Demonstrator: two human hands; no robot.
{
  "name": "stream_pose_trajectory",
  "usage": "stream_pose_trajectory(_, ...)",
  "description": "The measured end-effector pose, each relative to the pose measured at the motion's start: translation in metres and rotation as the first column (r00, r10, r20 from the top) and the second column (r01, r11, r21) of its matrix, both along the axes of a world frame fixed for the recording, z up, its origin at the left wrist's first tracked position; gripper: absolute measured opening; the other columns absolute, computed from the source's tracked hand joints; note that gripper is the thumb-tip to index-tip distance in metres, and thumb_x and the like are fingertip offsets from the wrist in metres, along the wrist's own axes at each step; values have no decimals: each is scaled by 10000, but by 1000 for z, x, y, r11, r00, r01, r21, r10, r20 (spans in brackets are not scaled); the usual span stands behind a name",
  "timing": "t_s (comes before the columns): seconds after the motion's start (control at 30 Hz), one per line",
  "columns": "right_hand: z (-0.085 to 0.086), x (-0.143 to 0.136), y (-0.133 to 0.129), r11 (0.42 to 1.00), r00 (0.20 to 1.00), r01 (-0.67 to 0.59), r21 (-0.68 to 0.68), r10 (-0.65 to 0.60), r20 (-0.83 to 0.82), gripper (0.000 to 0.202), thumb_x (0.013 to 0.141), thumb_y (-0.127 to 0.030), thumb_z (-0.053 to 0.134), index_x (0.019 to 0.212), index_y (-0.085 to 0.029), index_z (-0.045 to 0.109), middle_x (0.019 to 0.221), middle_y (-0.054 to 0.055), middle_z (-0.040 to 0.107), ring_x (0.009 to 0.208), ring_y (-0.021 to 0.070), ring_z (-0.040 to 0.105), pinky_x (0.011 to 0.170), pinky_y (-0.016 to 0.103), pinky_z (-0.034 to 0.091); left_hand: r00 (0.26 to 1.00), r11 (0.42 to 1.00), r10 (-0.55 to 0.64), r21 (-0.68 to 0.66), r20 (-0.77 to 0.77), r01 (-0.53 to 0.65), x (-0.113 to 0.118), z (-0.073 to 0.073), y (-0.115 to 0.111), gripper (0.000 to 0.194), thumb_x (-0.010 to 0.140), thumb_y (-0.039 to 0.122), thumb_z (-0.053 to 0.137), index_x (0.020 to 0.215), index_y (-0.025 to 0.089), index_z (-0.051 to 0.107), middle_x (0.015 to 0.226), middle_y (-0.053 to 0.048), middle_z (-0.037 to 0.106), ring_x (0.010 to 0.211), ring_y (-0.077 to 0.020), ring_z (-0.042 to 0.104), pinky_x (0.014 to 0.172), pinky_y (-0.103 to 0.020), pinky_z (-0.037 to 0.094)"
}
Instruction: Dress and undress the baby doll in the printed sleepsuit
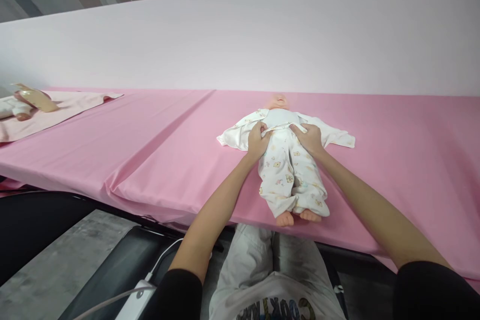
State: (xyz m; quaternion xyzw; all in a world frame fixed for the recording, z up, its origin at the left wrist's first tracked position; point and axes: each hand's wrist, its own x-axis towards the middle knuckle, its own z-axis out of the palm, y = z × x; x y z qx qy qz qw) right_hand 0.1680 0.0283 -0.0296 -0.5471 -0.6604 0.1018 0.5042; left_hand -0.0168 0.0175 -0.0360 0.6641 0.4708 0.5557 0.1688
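Observation:
A baby doll (280,102) lies on its back on the pink sheet, its bare feet toward me at the table edge. It wears white printed baby pants (278,164) and a white long-sleeved baby shirt (240,129) with the sleeves spread out to both sides. My left hand (258,140) is closed on the waistband of the pants at the doll's left-hand side in view. On the opposite side my right hand (309,138) pinches the same waistband. Between my hands the waistband is drawn across the belly. My fingertips are partly hidden by the cloth.
The pink sheet (168,145) covers the table, with a raised fold left of the doll. At far left a pale cloth (86,102) holds a yellowish bottle (39,100) and another doll, partly cut off. A white wall (240,40) stands behind. A white power bank (135,300) with cables lies below left.

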Motion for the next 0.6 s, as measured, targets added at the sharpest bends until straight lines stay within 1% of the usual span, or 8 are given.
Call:
stream_pose_trajectory(0.17, 0, 0, 0, 1000, 1000, -15, 3, 15, -8, 513, 760, -490, 572, 469, -209, 258, 471, -48, 211, 499, 103, 248, 531, 289, 215, 1000, 1000, 1, 2, -14, -1, 0, 0, 1, 134, 759, 195, 527, 727, 214, 399, 698, 30, 453, 682, -128, 442, 673, -254, 359)
stream_pose_trajectory(0.33, 1, -1, -1, 1000, 1000, -16, 10, 16, 0, 515, 773, -463, 581, 469, -206, 254, 477, -51, 204, 502, 100, 246, 539, 291, 217, 1000, 1000, -2, 3, -5, 2, 0, -1, 2, 132, 767, 198, 534, 744, 215, 405, 691, 37, 461, 670, -125, 455, 664, -253, 357)
stream_pose_trajectory(0.5, 1, -1, 0, 1000, 1000, -14, 6, 14, 16, 536, 793, -496, 572, 475, -214, 246, 478, -51, 204, 498, 109, 254, 539, 296, 219, 1000, 1000, 1, 18, -4, -1, 1, -1, 0, 115, 775, 192, 530, 769, 220, 419, 709, 33, 501, 687, -130, 492, 695, -259, 379)
stream_pose_trajectory(0.6, 0, -1, 0, 1000, 1000, -5, 1, 5, 23, 530, 796, -473, 579, 476, -213, 248, 476, -50, 203, 499, 108, 246, 539, 296, 215, 1000, 1000, 15, 19, -16, -15, 2, 0, -1, 117, 772, 173, 537, 767, 219, 429, 696, 36, 508, 669, -127, 496, 704, -258, 390)
